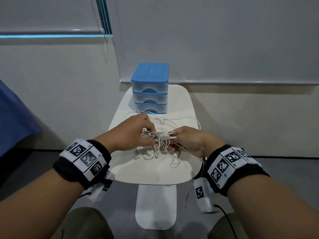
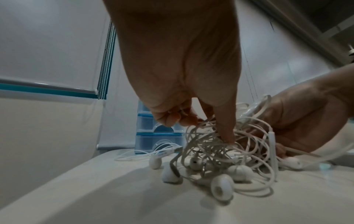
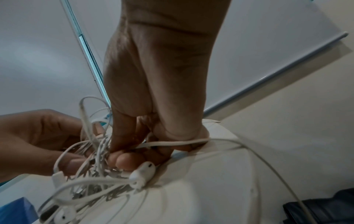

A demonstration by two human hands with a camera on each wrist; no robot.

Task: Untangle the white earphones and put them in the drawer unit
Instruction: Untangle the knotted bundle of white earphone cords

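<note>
A knot of white earphones [image 1: 158, 144] [image 2: 220, 154] [image 3: 99, 171] lies in the middle of the small white table [image 1: 186, 104], with loose cable loops trailing toward the far side. My left hand [image 1: 131, 131] [image 2: 182, 75] comes in from the left and pinches cables at the top of the knot. My right hand [image 1: 186, 140] [image 3: 153, 91] pinches cables on the knot's right side, one cable running over its fingers. Several earbuds [image 2: 222, 186] rest on the tabletop under the knot. The blue and clear three-drawer unit [image 1: 149, 87] [image 2: 153, 141] stands at the table's far end, all drawers pushed in.
The table is narrow, with floor on both sides and a wall close behind the drawer unit. A blue cloth [image 1: 15, 121] hangs at the left edge. A bead chain [image 1: 104, 18] of a blind hangs at the back left. One cable [image 3: 268, 163] droops off the table's right edge.
</note>
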